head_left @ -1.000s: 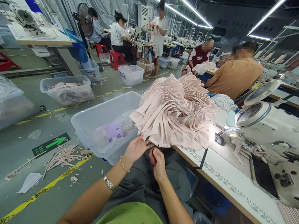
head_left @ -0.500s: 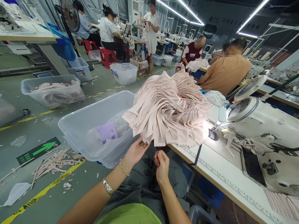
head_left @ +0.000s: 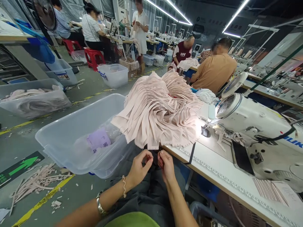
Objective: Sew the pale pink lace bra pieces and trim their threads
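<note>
A large heap of pale pink fabric pieces (head_left: 151,113) lies on the white sewing table (head_left: 213,170) and hangs over its front edge. Just below the hanging fabric, my left hand (head_left: 139,167) is closed, thumb and forefinger pinched together; what they hold, if anything, is too small to name. Close beside it on the right, my right hand (head_left: 166,164) is curled closed near the table edge, its contents hidden. Both hands are over my lap, apart from each other. The white sewing machine (head_left: 260,123) stands to the right of the heap, its lamp lit.
An open clear plastic bin (head_left: 56,132) with a purple-labelled bag (head_left: 98,138) stands left of the table. Fabric scraps (head_left: 35,183) lie on the floor. Another filled bin (head_left: 35,97) is farther left. Several people sit or stand behind, one in a brown shirt (head_left: 213,74).
My left hand has left the fabric's lower edge and drawn toward my right hand, its fingers now pinched. The view has shifted to the right, so the surroundings appear farther left.
</note>
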Demonstrator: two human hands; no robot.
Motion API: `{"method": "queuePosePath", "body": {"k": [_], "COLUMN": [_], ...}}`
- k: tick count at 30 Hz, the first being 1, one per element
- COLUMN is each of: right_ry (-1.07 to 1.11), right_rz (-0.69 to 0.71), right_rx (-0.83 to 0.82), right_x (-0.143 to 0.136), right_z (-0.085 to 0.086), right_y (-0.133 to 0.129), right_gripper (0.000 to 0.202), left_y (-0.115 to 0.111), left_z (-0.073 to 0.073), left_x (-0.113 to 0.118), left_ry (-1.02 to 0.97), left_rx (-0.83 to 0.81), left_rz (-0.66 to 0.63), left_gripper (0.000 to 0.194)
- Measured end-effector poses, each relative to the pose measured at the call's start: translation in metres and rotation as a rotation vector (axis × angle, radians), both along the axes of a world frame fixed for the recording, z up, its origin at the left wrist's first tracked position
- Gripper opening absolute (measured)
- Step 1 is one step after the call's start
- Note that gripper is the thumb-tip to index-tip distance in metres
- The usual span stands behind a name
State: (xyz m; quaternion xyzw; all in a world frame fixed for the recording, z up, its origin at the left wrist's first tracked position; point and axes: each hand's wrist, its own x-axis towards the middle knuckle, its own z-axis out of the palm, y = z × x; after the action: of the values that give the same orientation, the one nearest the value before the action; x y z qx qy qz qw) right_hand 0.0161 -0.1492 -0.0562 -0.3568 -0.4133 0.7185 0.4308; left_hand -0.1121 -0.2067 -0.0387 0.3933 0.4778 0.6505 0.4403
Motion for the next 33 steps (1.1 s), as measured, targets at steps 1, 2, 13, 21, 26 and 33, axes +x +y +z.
{"method": "queuePosePath", "body": {"k": [1,2,13,21,26,33], "right_ry": [0.037,0.084,0.342,0.352,0.334,0.225], "right_rz": [-0.006,-0.020,0.092,0.104,0.099,0.027], "right_rx": [0.003,-0.001,-0.390,-0.405,-0.428,-0.260], "right_x": [0.002,0.004,0.027,0.021,0.020,0.024], "right_z": [0.003,0.006,0.028,0.030,0.028,0.031], "right_y": [-0.003,-0.006,-0.003,-0.001,-0.002,-0.004], "right_gripper": [0.047,0.045,0.033,0.032,0.036,0.038], "left_y": [0.006,0.015,0.077,0.072,0.071,0.078], "left_z": [0.007,0.014,0.010,0.010,0.011,0.029], "left_x": [-0.002,-0.004,-0.029,-0.031,-0.030,-0.018], "left_ry": [0.215,0.401,1.140,1.083,1.117,1.418], "left_rx": [0.107,0.200,0.410,0.399,0.425,0.506], "left_rz": [-0.008,-0.045,-0.163,-0.154,-0.133,-0.148], "left_gripper": [0.009,0.018,0.023,0.021,0.021,0.045]}}
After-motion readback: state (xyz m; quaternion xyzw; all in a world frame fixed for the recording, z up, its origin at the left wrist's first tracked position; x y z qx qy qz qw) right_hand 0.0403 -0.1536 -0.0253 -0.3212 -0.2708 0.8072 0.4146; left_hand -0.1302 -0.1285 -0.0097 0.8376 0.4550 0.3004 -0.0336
